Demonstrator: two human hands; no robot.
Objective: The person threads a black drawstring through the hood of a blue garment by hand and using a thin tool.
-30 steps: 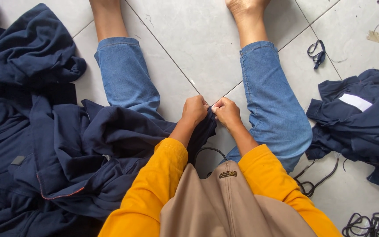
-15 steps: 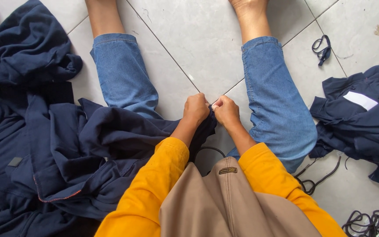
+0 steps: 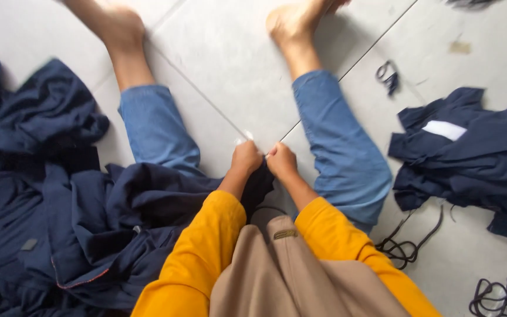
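The person sits on the pale tiled floor with both legs stretched out in rolled blue jeans, bare feet toward the top of the view. Both hands meet between the knees. The left hand is curled into a fist, pinching an edge of the navy garment that spills from the lap out to the person's left side. The right hand is closed as well, knuckles touching the left hand, gripping the same dark cloth just beside it. A small whitish thing pokes up above the left hand; it is too blurred to tell what it is. The orange sleeves run down to both wrists over a tan garment on the torso.

A heap of more navy clothing with a white label lies past the right leg, well apart from the hands. Black cords coil on the tiles near the right thigh, and another small black loop lies by the right shin.
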